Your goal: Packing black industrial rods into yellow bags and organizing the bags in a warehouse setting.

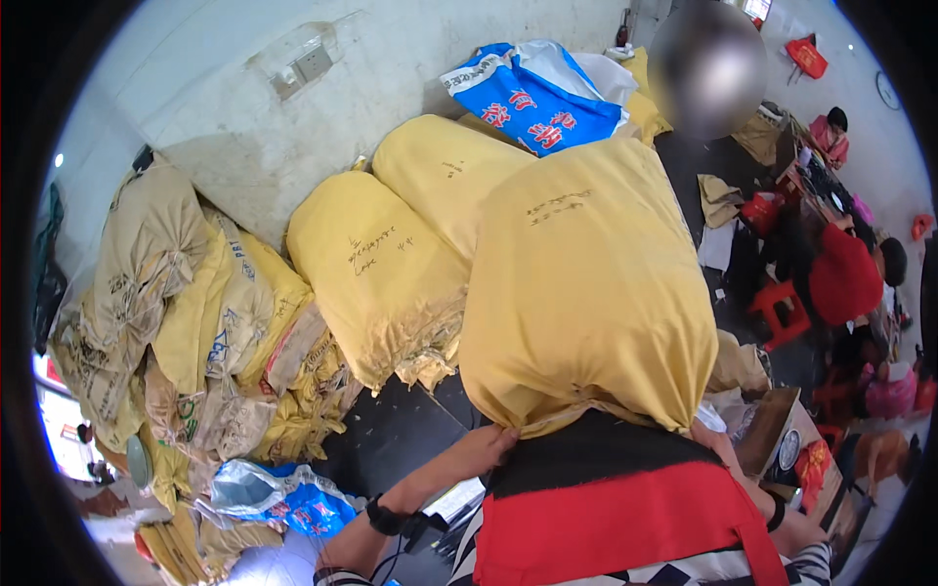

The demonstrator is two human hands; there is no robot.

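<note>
A large, full yellow woven sack (596, 283) stands right in front of me, with rows of dark writing near its top. My left hand (496, 445) is closed on the sack's near lower edge, at its left corner. At the right corner my right hand (705, 439) also grips that edge, its fingers partly hidden by the cloth. My red and black apron (616, 518) lies close against the sack between my forearms. Behind and left of it lean two more stuffed sacks, a nearer yellow one (376, 269) and a farther yellow one (440, 171).
Crumpled yellow and tan sacks (210, 322) pile up at the left wall. Blue-and-white bags lie at the back (537, 98) and lower left (293, 498). An open cardboard box (767, 439) stands at my right. Beyond are a red stool (780, 314) and several seated people.
</note>
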